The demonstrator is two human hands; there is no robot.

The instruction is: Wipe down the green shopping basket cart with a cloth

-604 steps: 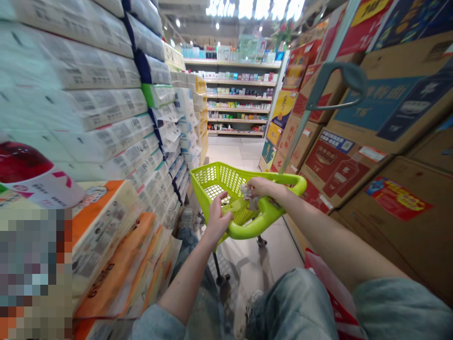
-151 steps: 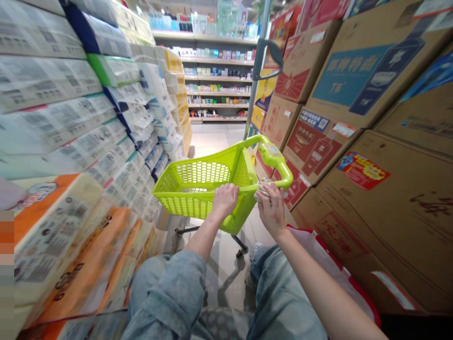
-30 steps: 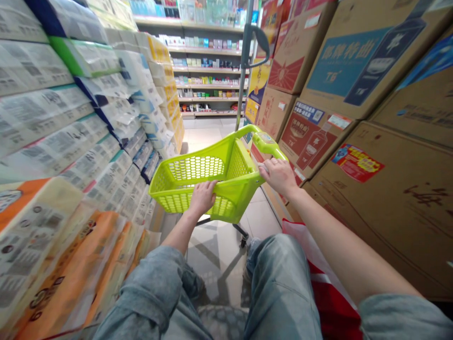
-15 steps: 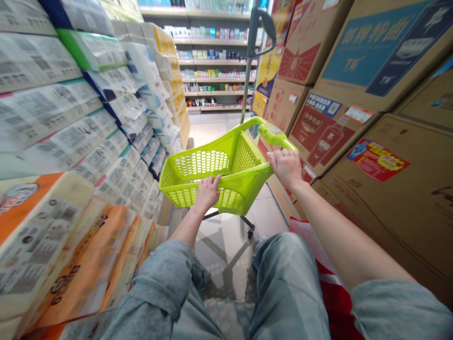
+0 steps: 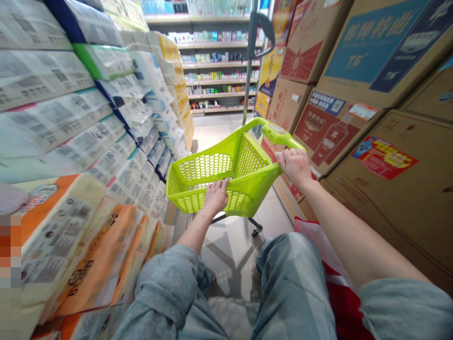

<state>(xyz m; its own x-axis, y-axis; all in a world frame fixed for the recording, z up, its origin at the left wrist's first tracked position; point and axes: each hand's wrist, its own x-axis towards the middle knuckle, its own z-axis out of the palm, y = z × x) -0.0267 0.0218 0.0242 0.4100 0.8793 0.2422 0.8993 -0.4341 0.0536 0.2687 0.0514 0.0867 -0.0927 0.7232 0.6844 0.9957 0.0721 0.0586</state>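
A lime-green shopping cart point(image 5: 253, 189) with a perforated basket stands in front of me, turned at an angle, its basket pointing left. Nothing is visible inside the basket. My left hand point(image 5: 215, 196) grips the near side rim, fingers curled over the edge. At the right end, my right hand point(image 5: 294, 165) is closed round the green frame beside the handle point(image 5: 278, 134). A grey pole with a hooked grip point(image 5: 262, 35) rises behind the cart. One black wheel point(image 5: 256, 230) shows below on the tiled floor.
Stacked tissue packs point(image 5: 106, 146) line the left side, with orange packs point(image 5: 95, 255) low and near. Cardboard boxes point(image 5: 396, 189) are piled along the right. Shelves of small goods point(image 5: 219, 61) stand ahead. A red and white bag point(image 5: 336, 283) lies by my right leg.
The cart and both hands appear slightly farther right in the view. The left-hand stacks have shifted the same way. Both hands keep their hold.
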